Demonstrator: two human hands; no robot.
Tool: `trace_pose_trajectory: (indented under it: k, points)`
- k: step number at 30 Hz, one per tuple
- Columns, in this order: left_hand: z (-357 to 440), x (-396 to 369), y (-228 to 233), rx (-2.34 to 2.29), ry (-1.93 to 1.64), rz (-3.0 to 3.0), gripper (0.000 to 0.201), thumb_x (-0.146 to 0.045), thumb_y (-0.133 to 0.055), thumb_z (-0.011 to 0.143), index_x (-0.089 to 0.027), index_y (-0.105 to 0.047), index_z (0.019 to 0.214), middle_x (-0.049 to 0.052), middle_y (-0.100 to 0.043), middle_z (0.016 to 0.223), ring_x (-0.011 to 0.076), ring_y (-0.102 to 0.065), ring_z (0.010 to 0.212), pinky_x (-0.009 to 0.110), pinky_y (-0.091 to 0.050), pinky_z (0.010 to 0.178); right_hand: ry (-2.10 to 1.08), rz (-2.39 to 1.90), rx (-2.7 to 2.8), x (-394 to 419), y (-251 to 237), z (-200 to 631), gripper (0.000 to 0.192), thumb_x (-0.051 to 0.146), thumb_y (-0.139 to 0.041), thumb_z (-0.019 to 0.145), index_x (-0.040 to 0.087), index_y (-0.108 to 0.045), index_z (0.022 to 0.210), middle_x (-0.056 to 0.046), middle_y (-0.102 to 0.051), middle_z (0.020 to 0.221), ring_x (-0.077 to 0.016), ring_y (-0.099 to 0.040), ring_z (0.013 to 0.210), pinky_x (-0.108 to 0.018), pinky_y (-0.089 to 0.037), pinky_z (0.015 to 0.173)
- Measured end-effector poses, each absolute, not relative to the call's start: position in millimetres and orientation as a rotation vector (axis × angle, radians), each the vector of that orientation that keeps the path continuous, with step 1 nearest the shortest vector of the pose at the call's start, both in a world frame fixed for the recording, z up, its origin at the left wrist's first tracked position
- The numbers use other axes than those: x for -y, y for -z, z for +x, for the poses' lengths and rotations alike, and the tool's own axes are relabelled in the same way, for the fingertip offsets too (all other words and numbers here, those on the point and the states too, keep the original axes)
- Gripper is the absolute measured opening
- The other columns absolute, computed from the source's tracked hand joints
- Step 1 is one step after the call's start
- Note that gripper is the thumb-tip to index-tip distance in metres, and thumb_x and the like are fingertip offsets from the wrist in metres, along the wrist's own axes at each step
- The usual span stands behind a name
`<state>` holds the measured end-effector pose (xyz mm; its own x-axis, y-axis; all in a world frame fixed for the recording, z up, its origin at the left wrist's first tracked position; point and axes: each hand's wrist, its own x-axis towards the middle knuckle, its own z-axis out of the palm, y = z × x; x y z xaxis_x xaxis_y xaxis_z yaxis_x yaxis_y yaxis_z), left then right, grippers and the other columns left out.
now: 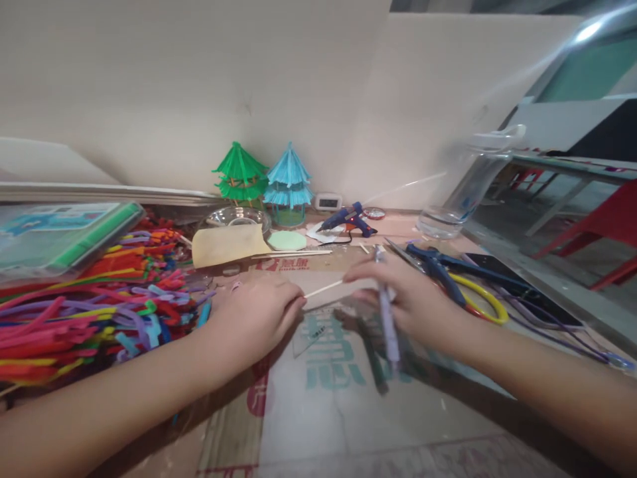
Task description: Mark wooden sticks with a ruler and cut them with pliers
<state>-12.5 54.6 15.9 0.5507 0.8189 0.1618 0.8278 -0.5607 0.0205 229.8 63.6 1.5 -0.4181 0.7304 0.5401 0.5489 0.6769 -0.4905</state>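
My left hand (pixel 256 315) pinches one end of a thin wooden stick (pixel 323 289) that stretches toward my right hand (pixel 405 299). The right hand's fingertips meet the stick's other end, and a pale purple pen (pixel 388 318) runs through its fingers, pointing down and toward me. Under both hands lies a clear plastic triangle ruler (pixel 311 332) on printed cardboard (pixel 323 411).
A heap of coloured pipe cleaners (pixel 94 305) fills the left. Behind are green (pixel 239 174) and blue (pixel 289 182) paper pagodas, a glass bowl (pixel 239 216), a blue glue gun (pixel 346 218), blue scissors (pixel 438 265), a yellow ring (pixel 485 302), a phone (pixel 522 289) and a clear jug (pixel 465 192).
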Motion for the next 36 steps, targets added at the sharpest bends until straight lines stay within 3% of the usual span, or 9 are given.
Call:
trace_pose_trajectory:
  k: [4,7,9,12,18,21,25,31,36]
  points:
    - [-10,-51,-13,1.408,0.201,-2.728,0.033,-0.03,-0.039,0.095,-0.019,-0.07,0.088,0.008,-0.071,0.087,0.0258,-0.064,0.085,0.042,-0.049,0.078,-0.168,-0.932,2.39,-68,10,214,0.013,0.021,-0.06,0.087,0.022,-0.068,0.097,-0.009,-0.061,0.094,-0.0231,-0.058,0.09,-0.036,-0.047,0.077]
    - [-12,-42,-12,1.307,0.178,-2.691,0.026,-0.022,-0.044,0.092,-0.02,-0.067,0.104,0.009,-0.07,0.098,0.0256,-0.065,0.088,0.041,-0.05,0.077,-0.251,-1.003,2.368,-79,21,214,0.008,0.024,-0.061,0.088,0.021,-0.068,0.091,-0.007,-0.062,0.088,-0.0206,-0.059,0.084,-0.032,-0.046,0.073]
    - [-14,-32,-10,1.195,0.1,-2.713,0.032,-0.012,-0.046,0.088,-0.022,-0.063,0.113,0.009,-0.069,0.105,0.024,-0.066,0.085,0.037,-0.052,0.071,-0.314,-1.067,2.345,-84,29,217,0.008,0.023,-0.061,0.088,0.021,-0.068,0.091,-0.006,-0.063,0.085,-0.0198,-0.06,0.081,-0.032,-0.046,0.072]
    - [-15,-18,-3,1.143,0.002,-2.821,0.035,-0.005,-0.046,0.084,-0.023,-0.064,0.109,0.007,-0.069,0.107,0.0181,-0.066,0.077,0.03,-0.053,0.067,-0.338,-1.103,2.324,-87,36,222,0.01,0.023,-0.059,0.089,0.02,-0.067,0.093,-0.007,-0.063,0.086,-0.0198,-0.06,0.08,-0.032,-0.046,0.072]
    - [-23,-30,9,1.246,0.255,-3.003,0.03,-0.017,-0.042,0.091,-0.028,-0.065,0.108,0.002,-0.071,0.102,0.0156,-0.068,0.084,0.026,-0.055,0.076,-0.328,-1.033,2.343,-87,38,225,0.012,0.023,-0.055,0.091,0.02,-0.067,0.088,-0.006,-0.064,0.082,-0.0196,-0.059,0.08,-0.031,-0.044,0.071]
    - [-29,-39,16,1.235,0.306,-3.021,0.037,-0.012,-0.041,0.089,-0.03,-0.065,0.111,0.002,-0.069,0.114,0.0141,-0.069,0.088,0.025,-0.054,0.078,-0.342,-1.01,2.341,-88,38,225,0.013,0.022,-0.055,0.091,0.021,-0.067,0.088,-0.006,-0.064,0.082,-0.0194,-0.059,0.081,-0.031,-0.044,0.071]
    - [-31,-42,21,1.123,0.254,-2.882,0.038,-0.011,-0.041,0.085,-0.027,-0.065,0.11,0.006,-0.064,0.126,0.0195,-0.07,0.086,0.03,-0.057,0.067,-0.355,-1.026,2.346,-88,39,226,0.015,0.022,-0.052,0.093,0.022,-0.066,0.088,-0.006,-0.063,0.082,-0.0196,-0.059,0.082,-0.031,-0.043,0.071]
    - [-24,-44,18,0.986,0.376,-2.867,0.038,-0.01,-0.037,0.081,-0.025,-0.065,0.102,0.005,-0.072,0.112,0.0193,-0.072,0.073,0.03,-0.057,0.055,-0.357,-1.024,2.358,-89,39,228,0.018,0.023,-0.048,0.095,0.021,-0.065,0.089,-0.006,-0.064,0.084,-0.0193,-0.058,0.082,-0.032,-0.042,0.071]
    - [-30,-42,29,1.043,0.331,-2.894,0.04,-0.014,-0.041,0.082,-0.029,-0.061,0.113,0.004,-0.069,0.119,0.0208,-0.072,0.073,0.032,-0.055,0.052,-0.33,-1.019,2.372,-88,38,228,0.018,0.023,-0.048,0.095,0.021,-0.065,0.089,-0.005,-0.063,0.084,-0.0193,-0.057,0.083,-0.031,-0.041,0.071]
